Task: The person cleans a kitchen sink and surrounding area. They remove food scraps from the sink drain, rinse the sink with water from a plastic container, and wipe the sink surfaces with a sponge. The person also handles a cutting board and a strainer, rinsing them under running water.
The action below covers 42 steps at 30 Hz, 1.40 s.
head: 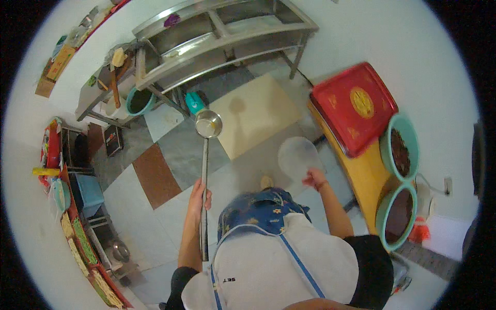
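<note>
My left hand is wrapped around the long handle of a metal ladle. Its round bowl points away from me, with a little yellowish matter inside. In my right hand is the edge of a translucent round plastic bowl or lid; blur hides which it is. Both things are held over the tiled floor, in front of my blue patterned apron.
A stainless steel sink stands ahead against the wall. On my right, a yellow table bears a red tray and two green basins with dark contents. Food-filled trays line the left. A cream mat covers floor tiles.
</note>
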Each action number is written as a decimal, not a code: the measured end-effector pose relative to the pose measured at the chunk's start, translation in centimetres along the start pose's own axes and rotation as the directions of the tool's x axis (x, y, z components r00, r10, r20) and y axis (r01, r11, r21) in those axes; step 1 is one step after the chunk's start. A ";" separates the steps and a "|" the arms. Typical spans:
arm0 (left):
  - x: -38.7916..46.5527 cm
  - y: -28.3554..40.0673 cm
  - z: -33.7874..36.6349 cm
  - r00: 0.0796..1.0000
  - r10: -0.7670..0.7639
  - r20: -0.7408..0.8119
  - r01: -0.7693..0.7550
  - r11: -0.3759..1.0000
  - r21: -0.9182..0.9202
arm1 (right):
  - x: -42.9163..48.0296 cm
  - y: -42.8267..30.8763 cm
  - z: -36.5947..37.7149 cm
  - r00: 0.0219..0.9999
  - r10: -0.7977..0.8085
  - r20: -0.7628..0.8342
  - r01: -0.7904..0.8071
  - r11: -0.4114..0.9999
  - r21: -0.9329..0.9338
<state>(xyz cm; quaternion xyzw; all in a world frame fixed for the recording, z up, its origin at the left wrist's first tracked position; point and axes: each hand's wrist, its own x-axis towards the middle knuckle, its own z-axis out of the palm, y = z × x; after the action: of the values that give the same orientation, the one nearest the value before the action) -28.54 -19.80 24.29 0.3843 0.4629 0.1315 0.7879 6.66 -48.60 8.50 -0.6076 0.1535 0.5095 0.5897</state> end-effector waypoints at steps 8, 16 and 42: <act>5.0 7.7 1.5 0.971 0.164 -0.175 -0.198 0.960 -0.199 | 14.8 -27.4 23.5 0.915 -0.237 0.328 0.278 0.957 -0.081; 20.1 24.5 1.8 0.963 0.245 -0.110 -0.269 0.887 -0.375 | 25.7 -50.1 37.1 0.783 -0.600 0.160 0.614 0.709 -0.346; 64.3 42.4 5.2 0.988 -0.153 -0.002 0.028 0.192 -0.981 | 53.0 -63.4 38.5 0.998 -0.030 0.058 0.060 0.766 -0.640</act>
<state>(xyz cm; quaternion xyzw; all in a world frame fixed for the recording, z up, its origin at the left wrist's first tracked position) 16.61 42.23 16.17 -0.2362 0.3348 0.3670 0.8351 62.73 23.31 9.85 -0.7644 -0.0573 0.5302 0.3624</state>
